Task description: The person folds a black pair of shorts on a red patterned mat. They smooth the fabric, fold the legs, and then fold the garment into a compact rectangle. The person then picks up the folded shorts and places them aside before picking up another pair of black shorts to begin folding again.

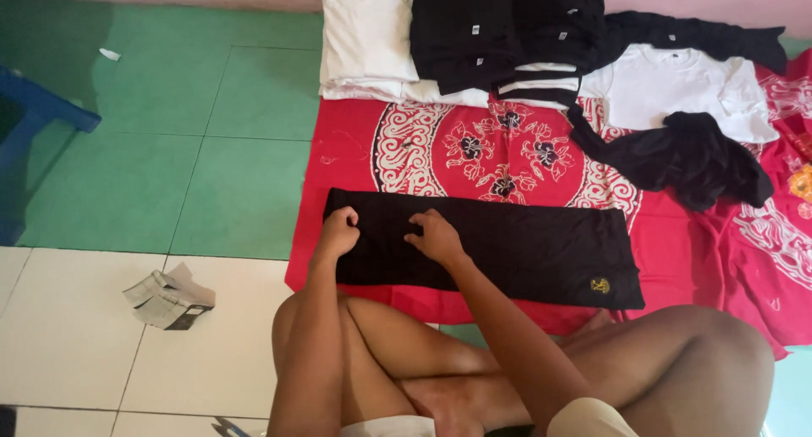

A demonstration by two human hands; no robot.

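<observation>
A black garment (524, 249), folded into a long strip with a small yellow emblem near its right end, lies flat on a red patterned cloth (499, 149). My left hand (338, 231) rests on the strip's left end with its fingers curled in, pinching the fabric. My right hand (436, 234) presses down on the strip a little to the right, fingers bent onto the fabric. My crossed bare legs sit just in front of the cloth.
Stacks of folded white (364, 39) and black shirts (499, 27) lie at the cloth's far edge, with a white shirt (677, 86) and a crumpled black garment (689, 158) on the right. Crumpled paper (169, 297) lies on white tiles at left; a blue stool (34, 115) stands far left.
</observation>
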